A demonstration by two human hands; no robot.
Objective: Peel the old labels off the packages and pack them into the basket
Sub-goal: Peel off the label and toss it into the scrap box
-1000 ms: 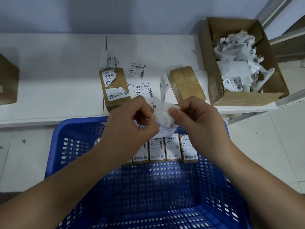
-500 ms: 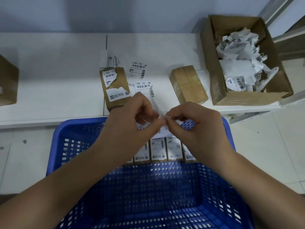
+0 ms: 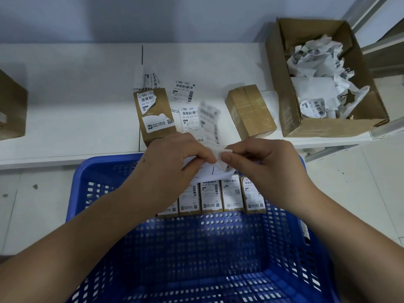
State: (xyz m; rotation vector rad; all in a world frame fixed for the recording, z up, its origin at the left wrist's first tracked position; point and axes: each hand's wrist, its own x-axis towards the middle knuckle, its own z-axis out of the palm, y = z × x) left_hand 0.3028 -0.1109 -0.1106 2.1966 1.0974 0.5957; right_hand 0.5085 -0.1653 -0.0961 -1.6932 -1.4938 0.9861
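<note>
My left hand [image 3: 172, 158] and my right hand [image 3: 260, 162] meet above the far rim of the blue basket [image 3: 91, 171]. Both pinch a peeled white label [image 3: 211, 123], whose free end stands up blurred between them. Several labelled brown packages [image 3: 211, 197] stand in a row inside the basket at its far wall. On the white table [image 3: 65, 95] a brown package [image 3: 154, 115] carries torn label remains. A bare brown package [image 3: 250, 111] lies to its right.
An open cardboard box [image 3: 282, 84] full of crumpled label scraps sits at the table's right end. Loose labels [image 3: 183, 92] lie flat between the two packages. Another cardboard box [image 3: 11, 110] stands at the left edge. A sheet of paper [image 3: 207, 172] hangs over the basket's far rim.
The label was crumpled between my fingers a second ago; now it is stretched upward. Both hands have stayed close together over the basket rim.
</note>
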